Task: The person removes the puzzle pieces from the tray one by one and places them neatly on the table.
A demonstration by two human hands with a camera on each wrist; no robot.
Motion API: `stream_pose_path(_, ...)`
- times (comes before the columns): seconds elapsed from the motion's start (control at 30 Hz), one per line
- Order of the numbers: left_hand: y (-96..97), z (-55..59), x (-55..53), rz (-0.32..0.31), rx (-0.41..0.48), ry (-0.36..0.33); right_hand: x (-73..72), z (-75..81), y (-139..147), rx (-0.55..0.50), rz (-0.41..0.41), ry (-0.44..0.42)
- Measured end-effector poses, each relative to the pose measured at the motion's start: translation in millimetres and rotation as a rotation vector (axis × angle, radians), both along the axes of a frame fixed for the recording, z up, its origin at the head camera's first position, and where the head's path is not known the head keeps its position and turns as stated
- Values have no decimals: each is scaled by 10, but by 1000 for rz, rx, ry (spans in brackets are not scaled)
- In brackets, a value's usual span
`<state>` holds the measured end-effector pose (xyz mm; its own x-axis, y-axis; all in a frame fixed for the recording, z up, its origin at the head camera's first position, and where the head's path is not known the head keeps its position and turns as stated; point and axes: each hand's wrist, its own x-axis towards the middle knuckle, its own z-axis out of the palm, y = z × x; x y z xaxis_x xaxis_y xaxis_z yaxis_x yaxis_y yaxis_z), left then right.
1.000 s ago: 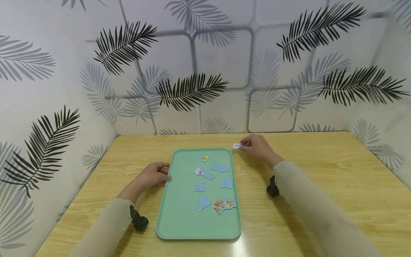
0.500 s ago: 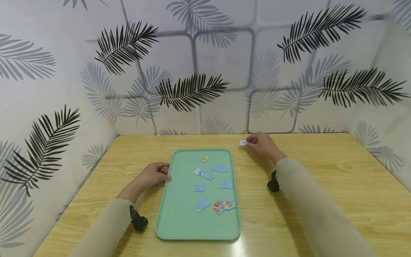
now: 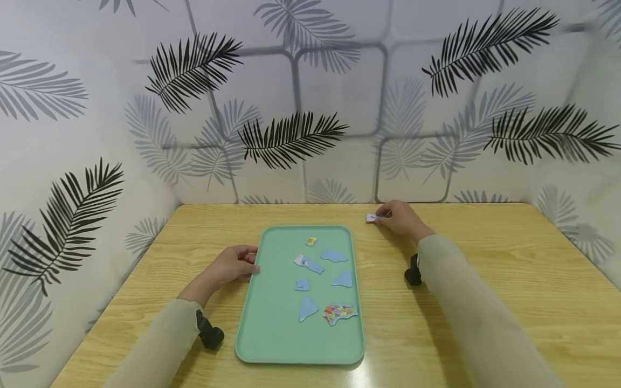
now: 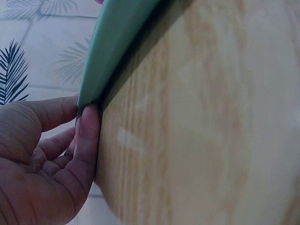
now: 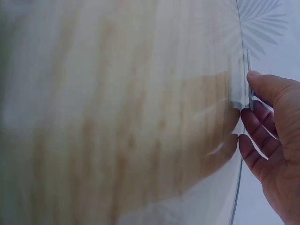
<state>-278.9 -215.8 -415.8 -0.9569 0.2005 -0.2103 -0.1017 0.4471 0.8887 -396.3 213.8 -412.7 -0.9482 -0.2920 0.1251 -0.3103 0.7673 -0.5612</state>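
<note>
At the left rim of the green tray (image 3: pixel 271 339), my left hand (image 3: pixel 234 265) holds the edge between thumb and fingers; the left wrist view shows the pinch at the tray's side (image 4: pixel 101 61). Off the tray's far right corner, my right hand (image 3: pixel 400 218) pinches a small flat puzzle piece (image 3: pixel 371 217), white with a dark mark at its visible end and bluish near the fingers. In the right wrist view that piece (image 5: pixel 249 79) appears edge-on, standing between thumb and fingers close to the tabletop. The rest of it is hidden by the fingers.
Several light-blue puzzle pieces lie apart on the tray, among them a long one with a small figure (image 3: pixel 309 263), a multicoloured one (image 3: pixel 339 312) and a little yellow one (image 3: pixel 311 241). Wood-grain table (image 3: pixel 485 258) surrounds the tray; a leaf-patterned wall (image 3: pixel 335 161) stands behind.
My right hand has moved a little to the right, away from the tray, with the puzzle piece still pinched. The left hand and the tray have stayed in place.
</note>
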Motion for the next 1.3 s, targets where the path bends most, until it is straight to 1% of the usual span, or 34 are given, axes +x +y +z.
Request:
stream_pose_path(0.3, -3, 31, -9, 0, 0, -9, -58, -26, 20, 7, -3, 14)
stream_pose_path(0.53, -3, 44, -14, -2, -2, -6, -72, -9, 42, -22, 4, -15)
stream_pose_path(0.7, -5, 40, -14, 2, -5, -12, -98, -12, 52, -23, 12, -25)
stream_pose_path(0.97, 2, 36, 14, 5, -1, -14, -141, -53, 43, 2, -21, -31)
stream_pose_path(1.3, -5, 21, 19, 2, 17, -18, -192, -94, 58, 20, -26, 3)
